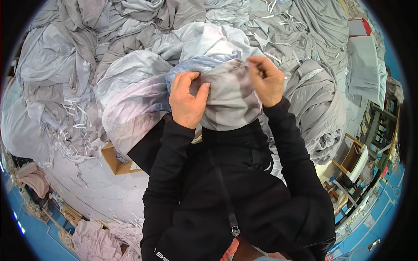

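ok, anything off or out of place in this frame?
Nothing stands out. Both hands, left hand and right hand, pinch the top edge of a grey fabric piece above a heaped pile of grey fabric. A cardboard box sits partly under it.

One head-worn fisheye view looks steeply down, close over the worktable (91, 191).
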